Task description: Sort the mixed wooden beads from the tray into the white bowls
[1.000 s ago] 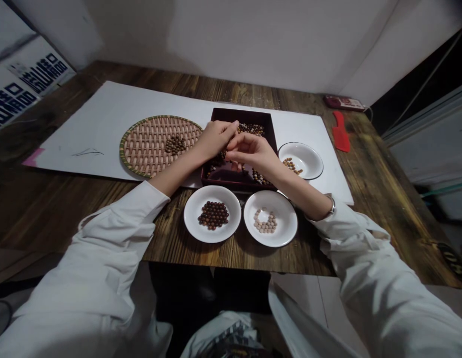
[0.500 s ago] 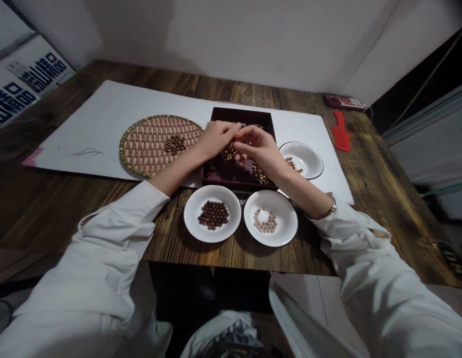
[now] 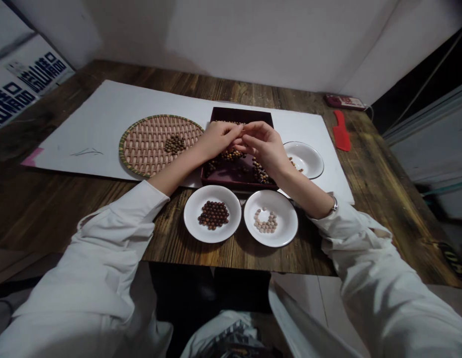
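My left hand (image 3: 218, 139) and my right hand (image 3: 265, 145) meet at the fingertips above a dark red box (image 3: 231, 175). Mixed beads (image 3: 232, 155) of brown, yellow and pale colours lie in that box, partly covered by my hands. The left fingers are bent and pressed together; the right ones curl inward in a pinch. Whatever is between them is too small or hidden to make out. In front of the box stand two white dishes: the left dish (image 3: 189, 219) with dark brown beads (image 3: 213, 215), the right dish (image 3: 286, 231) with pale beads (image 3: 266, 226).
A round woven tray (image 3: 141, 141) with greenish-brown beads (image 3: 174, 144) lies left of the box. Another white dish (image 3: 311, 159) with some yellowish beads sits to the right on a white board (image 3: 89, 119). Farther right are a red comb-shaped tool (image 3: 341, 132) and a power strip (image 3: 344, 102).
My right hand has shifted slightly to the right and its fingers have turned a little. My left hand stays nearly in place, and the dishes look the same.
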Demonstrator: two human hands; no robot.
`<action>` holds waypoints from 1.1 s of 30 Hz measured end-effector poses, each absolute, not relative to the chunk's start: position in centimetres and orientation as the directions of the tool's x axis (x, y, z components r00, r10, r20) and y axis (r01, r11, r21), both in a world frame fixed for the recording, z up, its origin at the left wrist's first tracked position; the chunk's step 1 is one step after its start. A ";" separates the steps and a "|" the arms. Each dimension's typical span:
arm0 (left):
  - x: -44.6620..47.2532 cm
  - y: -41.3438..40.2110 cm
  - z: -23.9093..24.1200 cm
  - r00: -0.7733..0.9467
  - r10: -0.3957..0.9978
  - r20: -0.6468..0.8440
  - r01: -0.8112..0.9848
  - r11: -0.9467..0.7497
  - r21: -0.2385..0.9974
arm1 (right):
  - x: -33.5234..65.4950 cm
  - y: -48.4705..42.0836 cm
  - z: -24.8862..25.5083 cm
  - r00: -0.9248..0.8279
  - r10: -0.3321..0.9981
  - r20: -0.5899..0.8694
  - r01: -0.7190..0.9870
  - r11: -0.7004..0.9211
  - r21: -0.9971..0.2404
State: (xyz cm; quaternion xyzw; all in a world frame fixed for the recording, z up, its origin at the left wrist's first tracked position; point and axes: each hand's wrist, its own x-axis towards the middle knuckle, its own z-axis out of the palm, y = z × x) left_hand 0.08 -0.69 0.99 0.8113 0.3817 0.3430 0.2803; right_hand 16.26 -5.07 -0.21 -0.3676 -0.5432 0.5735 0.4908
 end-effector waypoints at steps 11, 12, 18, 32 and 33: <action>0.1 -1.3 1.1 0.461 0.825 0.327 0.324 -0.499 0.803 | 16.9 -4.5 -0.7 -0.172 0.983 0.065 -0.212 0.028 -0.977; 0.1 -1.3 1.1 0.465 0.820 0.334 0.327 -0.510 0.796 | 17.0 -4.3 -0.8 -0.170 0.984 0.049 -0.216 0.011 -0.976; -0.1 -1.0 0.9 0.517 0.756 0.403 0.342 -0.613 0.712 | 17.5 -4.1 -0.9 -0.185 0.982 -0.023 -0.268 -0.073 -0.961; -0.1 -0.8 0.8 0.533 0.738 0.413 0.379 -0.645 0.664 | 16.6 -4.6 0.0 -0.147 0.976 -0.159 -0.307 -0.198 -0.931; -0.1 -0.7 0.8 0.533 0.739 0.412 0.385 -0.645 0.660 | 16.6 -4.6 0.1 -0.150 0.975 -0.164 -0.309 -0.204 -0.929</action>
